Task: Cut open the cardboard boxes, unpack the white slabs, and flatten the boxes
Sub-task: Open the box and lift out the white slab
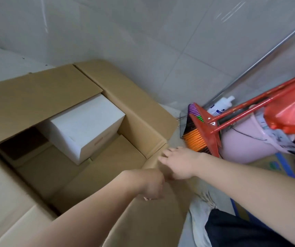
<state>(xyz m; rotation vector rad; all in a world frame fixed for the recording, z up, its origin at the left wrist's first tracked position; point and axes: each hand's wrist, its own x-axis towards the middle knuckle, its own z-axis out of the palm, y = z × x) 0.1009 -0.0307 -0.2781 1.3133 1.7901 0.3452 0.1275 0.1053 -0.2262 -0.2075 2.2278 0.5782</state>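
A large brown cardboard box [139, 111] stands open against the tiled wall, its flaps folded outward. Inside, a white slab-like block [88, 125] sits on brown cardboard inner flaps [107, 168], partly under the far left flap. My left hand [150, 184] is at the box's near right rim, with its fingers curled over the edge of the near flap [143, 225]. My right hand [178, 163] rests on the box's right corner, its fingers stretched out along the cardboard. No cutting tool is visible.
To the right of the box stand a red broom [205, 134] with orange and purple bristles, a pink bucket [241, 145], a red plastic bag [289, 111], a white bottle [221, 104] and a metal pole [261, 57]. A white cloth [200, 220] lies by my dark-clad leg.
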